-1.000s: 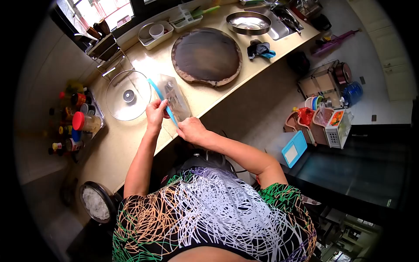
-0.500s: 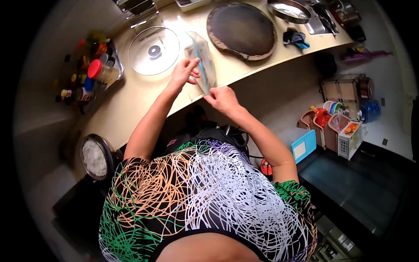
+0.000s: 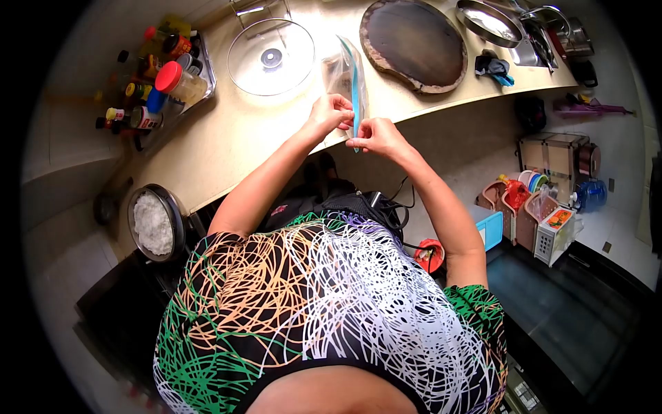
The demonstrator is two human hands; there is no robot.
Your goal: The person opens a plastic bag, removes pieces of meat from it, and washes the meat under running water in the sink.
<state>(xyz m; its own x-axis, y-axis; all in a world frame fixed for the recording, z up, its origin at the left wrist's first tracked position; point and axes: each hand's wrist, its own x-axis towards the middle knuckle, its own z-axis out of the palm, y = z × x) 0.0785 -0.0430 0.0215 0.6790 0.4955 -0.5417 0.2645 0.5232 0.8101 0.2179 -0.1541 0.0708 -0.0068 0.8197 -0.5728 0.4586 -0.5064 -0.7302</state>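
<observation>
A clear zip bag (image 3: 338, 77) with a blue strip along its opening hangs over the counter's front edge. My left hand (image 3: 329, 114) pinches the strip partway along, thumb and fingers closed. My right hand (image 3: 379, 137) grips the bag's near corner, where the end of the strip sticks out below the fingers. The two hands are close together, almost touching. What lies inside the bag, if anything, I cannot make out.
On the counter (image 3: 269, 127) lie a glass lid (image 3: 289, 72), a round wooden chopping board (image 3: 414, 45), a frying pan (image 3: 489, 24) and a dark cloth (image 3: 493, 67). Bottles and jars fill a tray (image 3: 207, 76) at left. A pot of white contents (image 3: 153, 224) stands lower left.
My left hand has come down along the strip and closed on it beside my right hand. Earlier its fingers were looser and farther up. The whole view has shifted with my head.
</observation>
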